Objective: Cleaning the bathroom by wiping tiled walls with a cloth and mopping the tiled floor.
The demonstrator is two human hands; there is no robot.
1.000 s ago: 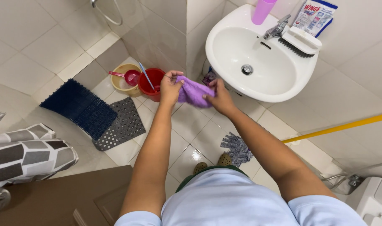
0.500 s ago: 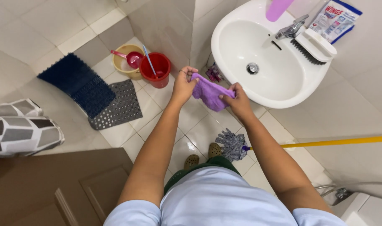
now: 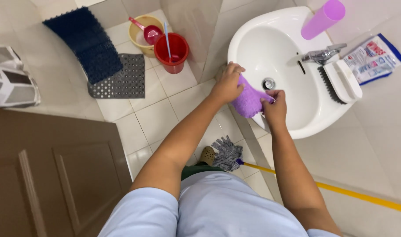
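Both my hands hold a purple cloth (image 3: 249, 102) over the near rim of a white wash basin (image 3: 270, 48). My left hand (image 3: 227, 82) grips the cloth's upper left part. My right hand (image 3: 274, 106) pinches its right end, close to the basin's drain (image 3: 268, 83). The cloth hangs bunched between the two hands, partly over the basin's edge.
A metal tap (image 3: 322, 54), a white scrub brush (image 3: 341, 82), a purple cup (image 3: 322, 19) and a blue-white packet (image 3: 374, 59) sit on the basin's far side. On the floor: a red bucket (image 3: 173, 52), a yellow bowl with a pink scoop (image 3: 144, 30), dark mats (image 3: 91, 44), a mop (image 3: 227, 152) with a yellow handle, a brown door (image 3: 51, 175).
My hands have carried the purple cloth from in front of the basin to over its rim, nearer the drain. The view has shifted toward the basin.
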